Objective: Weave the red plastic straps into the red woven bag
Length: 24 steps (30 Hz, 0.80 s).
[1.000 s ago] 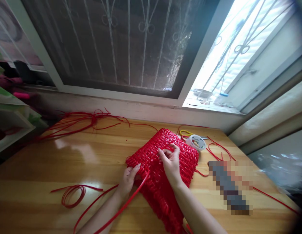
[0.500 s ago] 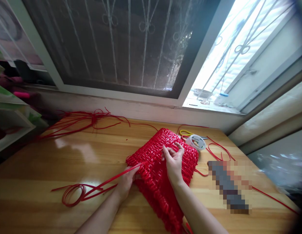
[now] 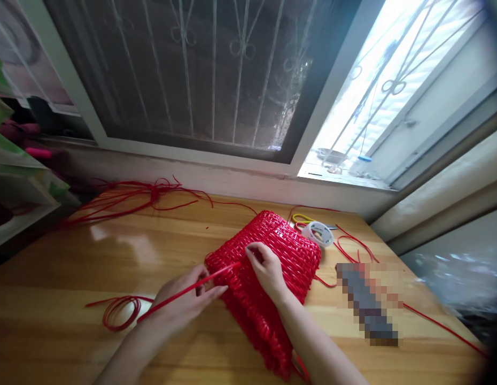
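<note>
1. The left hand [image 3: 188,299] has its grip pinched on a thin red plastic cord [image 3: 180,293] beside the woven piece's left edge.
2. The right hand [image 3: 268,269] presses closed fingertips onto the red woven plastic basket panel [image 3: 280,256], which lies flat on the glossy wooden table [image 3: 92,267].
3. Judged: keep the cord taut and low, and hold the weave steady.

A pixelated block [image 3: 366,302] right of the right fingers [image 3: 254,251] masks something; the woven piece [image 3: 272,267] hides those fingertips' grip.
</note>
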{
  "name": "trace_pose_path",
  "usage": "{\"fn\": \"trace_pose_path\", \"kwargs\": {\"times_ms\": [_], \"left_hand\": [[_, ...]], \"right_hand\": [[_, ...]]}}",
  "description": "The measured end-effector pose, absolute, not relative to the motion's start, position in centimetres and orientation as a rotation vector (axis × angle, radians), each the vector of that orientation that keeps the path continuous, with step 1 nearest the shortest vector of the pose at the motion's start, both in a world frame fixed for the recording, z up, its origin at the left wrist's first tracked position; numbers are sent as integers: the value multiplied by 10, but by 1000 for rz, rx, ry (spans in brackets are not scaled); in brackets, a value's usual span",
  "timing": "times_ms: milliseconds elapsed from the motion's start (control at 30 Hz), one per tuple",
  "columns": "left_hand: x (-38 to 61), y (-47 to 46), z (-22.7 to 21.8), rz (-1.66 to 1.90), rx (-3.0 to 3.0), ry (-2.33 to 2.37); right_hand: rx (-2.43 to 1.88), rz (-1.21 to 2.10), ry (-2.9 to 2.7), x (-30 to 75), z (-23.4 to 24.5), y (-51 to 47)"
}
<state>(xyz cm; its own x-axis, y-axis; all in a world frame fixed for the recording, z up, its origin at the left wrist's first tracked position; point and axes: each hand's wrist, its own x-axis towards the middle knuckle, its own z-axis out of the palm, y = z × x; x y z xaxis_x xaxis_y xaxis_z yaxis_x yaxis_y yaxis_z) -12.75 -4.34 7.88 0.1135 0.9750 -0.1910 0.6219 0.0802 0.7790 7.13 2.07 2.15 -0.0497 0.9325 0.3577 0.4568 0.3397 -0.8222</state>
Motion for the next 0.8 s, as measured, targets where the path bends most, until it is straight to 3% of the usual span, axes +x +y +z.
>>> {"fn": "trace_pose_path", "kwargs": {"times_ms": [100,467,667,800], "left_hand": [[-118,-50,90,685,1649,1563],[-92,-38,63,1241,1384,1039],[-105,-83,44,1000,1555,1012],[-103,-87,48,1018,1604,1011]], "right_hand": [[-1255,534,-1802,71,20,20],[-1229,577,-1768,71,18,20],[-1241,578,-1779,70,16,22],[-1262,521,-1839,70,19,19]]}}
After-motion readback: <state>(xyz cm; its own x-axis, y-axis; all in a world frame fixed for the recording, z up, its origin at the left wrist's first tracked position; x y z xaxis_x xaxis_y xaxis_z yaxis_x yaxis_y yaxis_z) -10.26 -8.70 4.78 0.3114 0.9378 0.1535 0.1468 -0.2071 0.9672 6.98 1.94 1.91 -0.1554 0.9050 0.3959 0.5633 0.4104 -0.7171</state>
